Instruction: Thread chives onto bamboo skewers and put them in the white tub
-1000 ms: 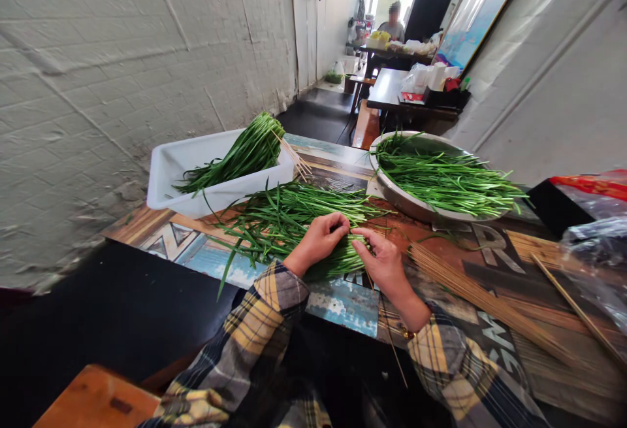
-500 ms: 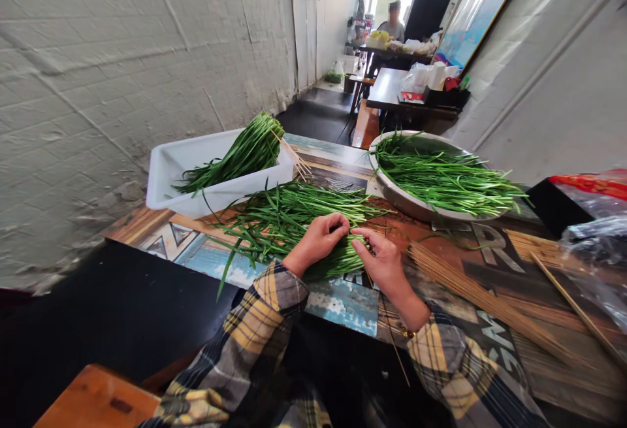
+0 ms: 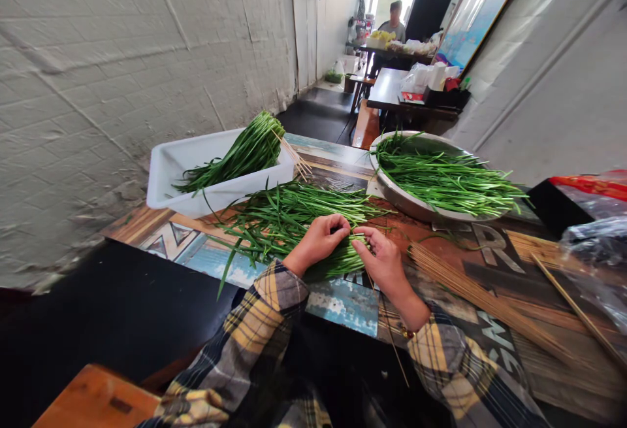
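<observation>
A loose pile of green chives (image 3: 279,222) lies across the table in front of me, cut stem ends to the right. My left hand (image 3: 323,240) rests over the stems, thumb and forefinger pinched on chives. Close beside it, my right hand (image 3: 385,261) is closed with its fingertips on the pale stem ends. A thin bamboo skewer (image 3: 394,349) slants from under the stems, past my right hand, toward the table edge; whether its upper end pierces the stems is hidden.
Ahead on the left, a white plastic tub (image 3: 161,176) holds a skewered chive bundle (image 3: 249,153). A metal basin (image 3: 396,196) heaped with chives stands at the right. Bamboo skewers (image 3: 490,300) lie spread to my right, near plastic bags (image 3: 597,251). A person (image 3: 393,23) sits far back.
Hardly anything differs. My right hand's fingers shift very slightly at the stem ends; the left hand stays put.
</observation>
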Available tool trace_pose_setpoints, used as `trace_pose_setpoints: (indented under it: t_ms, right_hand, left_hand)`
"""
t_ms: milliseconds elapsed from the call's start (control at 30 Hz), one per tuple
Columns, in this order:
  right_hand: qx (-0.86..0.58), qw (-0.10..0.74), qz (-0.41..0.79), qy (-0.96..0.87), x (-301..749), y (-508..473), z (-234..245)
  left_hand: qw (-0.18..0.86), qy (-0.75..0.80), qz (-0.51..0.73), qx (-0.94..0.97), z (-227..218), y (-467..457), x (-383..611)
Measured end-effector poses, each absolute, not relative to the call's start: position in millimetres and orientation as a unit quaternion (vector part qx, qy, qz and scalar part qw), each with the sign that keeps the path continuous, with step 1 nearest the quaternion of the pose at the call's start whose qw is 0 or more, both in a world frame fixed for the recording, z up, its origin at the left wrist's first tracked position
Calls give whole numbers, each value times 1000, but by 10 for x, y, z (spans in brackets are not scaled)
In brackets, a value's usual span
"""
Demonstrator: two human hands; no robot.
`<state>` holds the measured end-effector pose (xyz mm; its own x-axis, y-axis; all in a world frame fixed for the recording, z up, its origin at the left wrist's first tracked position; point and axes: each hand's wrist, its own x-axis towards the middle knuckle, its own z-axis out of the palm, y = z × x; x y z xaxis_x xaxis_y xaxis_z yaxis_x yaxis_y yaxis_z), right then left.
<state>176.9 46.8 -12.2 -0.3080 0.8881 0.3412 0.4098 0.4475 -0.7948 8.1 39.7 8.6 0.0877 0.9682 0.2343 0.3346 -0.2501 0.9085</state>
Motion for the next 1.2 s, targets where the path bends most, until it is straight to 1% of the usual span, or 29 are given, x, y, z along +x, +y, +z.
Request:
trace_pose_setpoints:
  t_ms: [133,433,600,767,1200]
  right_hand:
    - [-428,413,300,-746,1774,476,-149]
    - [-418,407,324,-745,1779,486,-191]
    - [-419,415,337,-734,1779,496,-219]
    - [-425,413,327,-736,1776,487,-199]
    - [-424,419,304,-743,1771,469,-166]
  left_hand:
    - [347,506,450,649,76,402,81]
    - [344,504,439,659,99,399,77]
    - [333,505,459,650,92,397,88]
    - [329,509,471,641,78,394,90]
    - [353,513,447,642,91,387,89]
